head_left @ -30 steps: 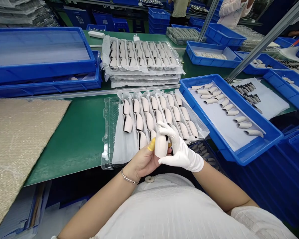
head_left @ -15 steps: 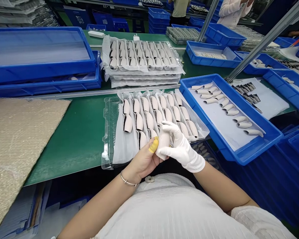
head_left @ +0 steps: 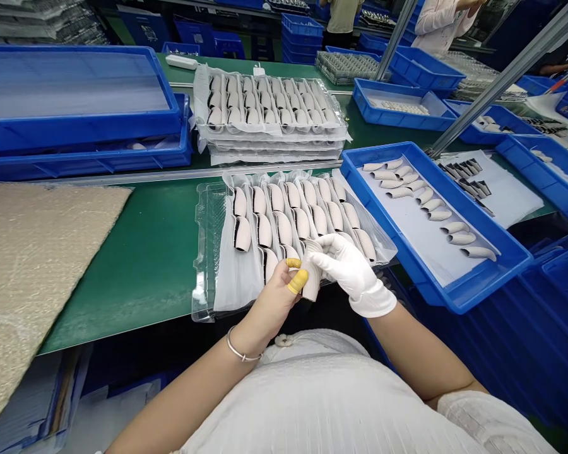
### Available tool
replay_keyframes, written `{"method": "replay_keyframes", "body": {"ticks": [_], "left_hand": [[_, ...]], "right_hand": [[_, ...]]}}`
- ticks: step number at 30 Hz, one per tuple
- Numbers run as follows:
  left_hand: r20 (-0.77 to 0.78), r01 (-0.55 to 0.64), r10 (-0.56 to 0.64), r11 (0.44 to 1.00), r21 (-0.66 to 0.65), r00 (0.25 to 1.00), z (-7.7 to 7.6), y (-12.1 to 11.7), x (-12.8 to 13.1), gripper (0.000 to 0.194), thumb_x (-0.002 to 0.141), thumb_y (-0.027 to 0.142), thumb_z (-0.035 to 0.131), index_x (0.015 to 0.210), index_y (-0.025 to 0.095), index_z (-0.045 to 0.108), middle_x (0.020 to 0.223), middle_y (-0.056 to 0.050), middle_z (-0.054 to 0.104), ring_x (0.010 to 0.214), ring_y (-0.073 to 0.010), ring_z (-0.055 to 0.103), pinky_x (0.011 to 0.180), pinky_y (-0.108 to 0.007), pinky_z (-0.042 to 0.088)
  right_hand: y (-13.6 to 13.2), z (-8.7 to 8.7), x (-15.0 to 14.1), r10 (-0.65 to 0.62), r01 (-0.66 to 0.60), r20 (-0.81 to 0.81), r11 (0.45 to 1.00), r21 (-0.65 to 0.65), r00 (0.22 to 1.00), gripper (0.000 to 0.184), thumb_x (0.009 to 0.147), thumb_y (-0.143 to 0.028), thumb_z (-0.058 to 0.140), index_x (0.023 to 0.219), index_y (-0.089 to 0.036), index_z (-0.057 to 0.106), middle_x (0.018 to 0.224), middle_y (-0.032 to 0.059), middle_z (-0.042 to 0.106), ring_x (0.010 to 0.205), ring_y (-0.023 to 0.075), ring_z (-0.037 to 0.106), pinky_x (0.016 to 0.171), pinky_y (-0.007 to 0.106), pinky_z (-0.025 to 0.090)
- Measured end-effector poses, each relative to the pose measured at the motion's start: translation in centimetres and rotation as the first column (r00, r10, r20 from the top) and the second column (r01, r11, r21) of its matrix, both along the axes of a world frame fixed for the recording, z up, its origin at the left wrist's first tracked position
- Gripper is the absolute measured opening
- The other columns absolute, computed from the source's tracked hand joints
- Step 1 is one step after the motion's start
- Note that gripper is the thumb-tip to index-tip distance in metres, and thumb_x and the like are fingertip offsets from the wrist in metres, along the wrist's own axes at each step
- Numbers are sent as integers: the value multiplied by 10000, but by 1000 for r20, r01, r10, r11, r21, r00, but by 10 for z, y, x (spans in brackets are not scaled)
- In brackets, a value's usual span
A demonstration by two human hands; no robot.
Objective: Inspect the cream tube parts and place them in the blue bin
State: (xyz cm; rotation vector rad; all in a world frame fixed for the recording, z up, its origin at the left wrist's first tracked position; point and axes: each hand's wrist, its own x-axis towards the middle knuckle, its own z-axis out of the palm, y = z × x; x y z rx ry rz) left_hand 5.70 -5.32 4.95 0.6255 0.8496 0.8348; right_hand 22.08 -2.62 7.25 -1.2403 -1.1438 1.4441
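Observation:
Between both hands I hold a cream, ribbed, curved shell piece (head_left: pixel 312 277) upright, just over the front edge of a tray. My left hand (head_left: pixel 284 287), with yellow finger cots on thumb and a finger, is closed on its left side. My right hand (head_left: pixel 348 268), in a white glove, pinches its upper right side. Behind the hands lies a clear plastic tray (head_left: pixel 202 265) lined with white paper (head_left: pixel 231 287). Rows of similar cream pieces with dark inner sides, such as this shell (head_left: pixel 242 233), rest in it. My hands cover part of the front row.
At right, a blue bin (head_left: pixel 459 301) holds several loose cream shells (head_left: pixel 478 252). Filled trays (head_left: pixel 274 151) are stacked behind. Blue bins (head_left: pixel 76 135) stand at left, near a beige foam sheet (head_left: pixel 42 252). A metal post (head_left: pixel 497 88) slants across the right. Other people work in the background.
The shell piece has been turned so its ribbed side and lower end show. My gloved fingers have closed in from a wider grip, and my left thumb has shifted onto the piece.

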Motion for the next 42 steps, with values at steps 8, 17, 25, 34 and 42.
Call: {"method": "replay_keyframes", "body": {"ticks": [8, 17, 25, 34, 42], "left_hand": [[-53, -21, 22, 1000, 17, 998, 1, -1, -4, 578, 711, 644, 775, 989, 221, 496, 856, 20, 633, 780, -133, 608, 696, -249, 468], [-29, -17, 18, 999, 49, 999, -5, 1, -12, 572, 741, 640, 752, 1003, 213, 475, 884, 8, 634, 777, -152, 637, 765, -320, 508], [-229, 6, 58, 963, 270, 972, -15, 1, -31, 457, 821, 539, 719, 1003, 225, 441, 821, 19, 571, 750, -151, 569, 687, -289, 453], [-829, 481, 406, 678, 556, 385, -35, -21, -118, 224, 981, 390, 494, 906, 199, 584, 930, -90, 645, 932, -296, 585, 827, -440, 437], [-734, 543, 496, 495, 678, 463, -53, -41, -133, 139, 983, 268, 513, 880, 193, 570, 887, -67, 643, 893, -234, 587, 814, -375, 457]], "right_hand": [[3, 4, -8, 19, -20, -13, 997, -73, 1000, 455, 737, -516, 797, 914, -184, 541, 647, -51, 583, 471, 78, 504, 433, 204, 439], [9, 3, -17, 32, -29, 39, 997, -70, 999, 468, 726, -558, 783, 872, -191, 533, 630, -55, 559, 478, 76, 469, 470, 216, 418], [16, 9, -32, 255, -236, 178, 964, -119, 951, 362, 819, -512, 703, 778, -174, 581, 682, -15, 553, 604, 121, 504, 555, 251, 420], [74, -11, -89, 406, -340, 302, 907, -250, 862, 370, 799, -416, 697, 629, -195, 454, 551, -62, 399, 513, 86, 361, 496, 236, 281], [80, -25, -144, 582, -442, 650, 808, -390, 490, 362, 851, -284, 638, 583, -211, 406, 460, -45, 383, 463, 115, 388, 497, 275, 282]]}}
